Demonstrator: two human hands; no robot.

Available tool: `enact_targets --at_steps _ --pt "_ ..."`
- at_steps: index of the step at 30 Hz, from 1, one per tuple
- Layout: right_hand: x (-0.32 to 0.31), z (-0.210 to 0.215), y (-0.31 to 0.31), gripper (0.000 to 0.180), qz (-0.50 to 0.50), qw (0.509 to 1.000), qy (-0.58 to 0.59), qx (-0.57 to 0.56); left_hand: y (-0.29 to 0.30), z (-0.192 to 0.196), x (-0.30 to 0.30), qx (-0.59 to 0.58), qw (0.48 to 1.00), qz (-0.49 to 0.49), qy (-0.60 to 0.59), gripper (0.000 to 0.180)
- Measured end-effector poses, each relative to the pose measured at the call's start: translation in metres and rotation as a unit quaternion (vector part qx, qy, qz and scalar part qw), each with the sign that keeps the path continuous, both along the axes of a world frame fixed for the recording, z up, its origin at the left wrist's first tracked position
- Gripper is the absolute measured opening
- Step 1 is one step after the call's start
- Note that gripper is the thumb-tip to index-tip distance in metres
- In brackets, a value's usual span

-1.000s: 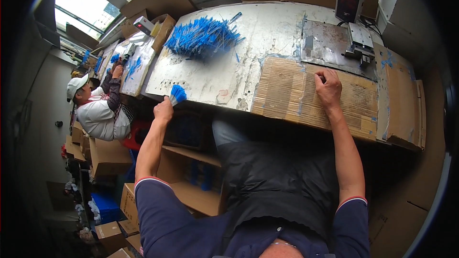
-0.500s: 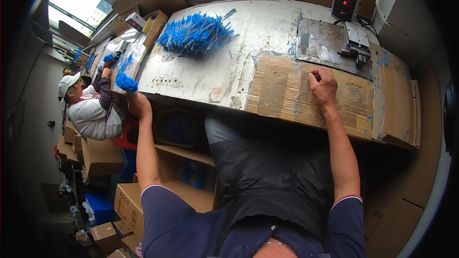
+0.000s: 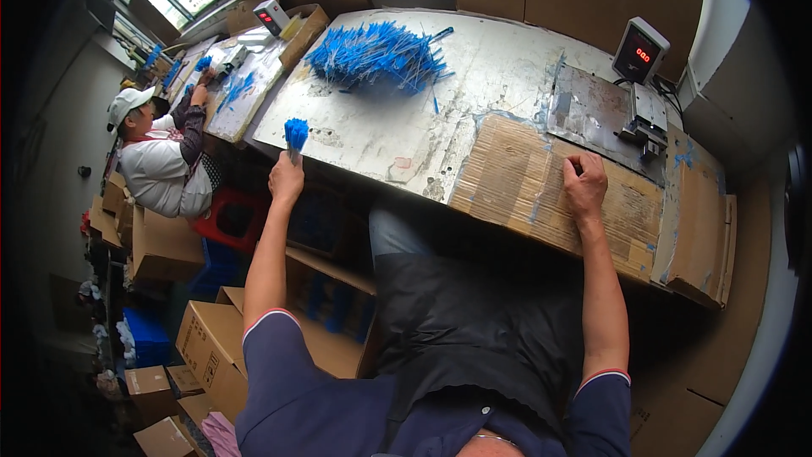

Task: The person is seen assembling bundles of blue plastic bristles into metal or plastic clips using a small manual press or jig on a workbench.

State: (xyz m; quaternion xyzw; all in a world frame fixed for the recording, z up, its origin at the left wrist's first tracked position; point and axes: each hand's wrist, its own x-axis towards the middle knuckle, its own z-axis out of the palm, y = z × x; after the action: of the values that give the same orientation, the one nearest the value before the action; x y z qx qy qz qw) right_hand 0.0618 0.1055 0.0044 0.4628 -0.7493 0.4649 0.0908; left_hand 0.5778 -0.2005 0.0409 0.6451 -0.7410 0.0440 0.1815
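My left hand [image 3: 287,178] is closed round a bundle of thin strips [image 3: 296,137], whose blue ends stand upright above the fist at the table's front edge. Farther back on the white table [image 3: 355,142] lies a large loose heap of similar thin blue and clear strips [image 3: 376,57]. My right hand [image 3: 585,186] rests on a flat cardboard sheet [image 3: 507,165], its fingers curled. Whatever may be inside that curl is hidden. Just beyond it sits a metal plate [image 3: 592,101] with a small metal clamp-like device [image 3: 647,123].
A box with a red lit display [image 3: 640,52] stands at the back right. To the left a person in a white cap [image 3: 161,152] works with blue strips at another table [image 3: 262,89]. A red stool [image 3: 228,218] and cardboard boxes [image 3: 211,343] are on the left.
My left hand has moved right with the bundle, which now points upright. My right hand stays curled on the cardboard. The view has shifted, and the display shows different lit digits.
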Motion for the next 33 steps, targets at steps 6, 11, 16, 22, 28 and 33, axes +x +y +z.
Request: enact_targets --at_steps 6,11,16,22,28,33 --pt "0.006 0.003 -0.004 0.007 -0.033 0.999 -0.012 0.012 0.109 0.018 -0.116 0.44 0.613 -0.181 0.631 0.023" --pt "0.081 0.057 -0.032 0.045 0.242 0.91 -0.316 0.114 0.155 0.014 -0.221 0.602 0.421 -0.312 0.602 0.022" --pt "0.087 0.079 -0.036 0.044 0.379 0.687 -0.617 0.059 0.187 0.01 -0.293 0.659 0.389 -0.411 0.495 0.029" --pt "0.038 0.083 -0.047 0.042 0.314 0.733 -0.602 -0.034 0.165 0.027 -0.343 0.669 0.406 -0.449 0.432 0.023" --pt "-0.018 0.071 -0.082 0.006 0.214 0.764 -0.597 -0.121 0.098 0.034 -0.37 0.552 0.604 -0.401 0.413 0.039" --pt "-0.043 0.032 -0.093 0.006 0.164 0.746 -0.621 -0.177 0.083 0.021 -0.424 0.553 0.565 -0.412 0.453 0.038"
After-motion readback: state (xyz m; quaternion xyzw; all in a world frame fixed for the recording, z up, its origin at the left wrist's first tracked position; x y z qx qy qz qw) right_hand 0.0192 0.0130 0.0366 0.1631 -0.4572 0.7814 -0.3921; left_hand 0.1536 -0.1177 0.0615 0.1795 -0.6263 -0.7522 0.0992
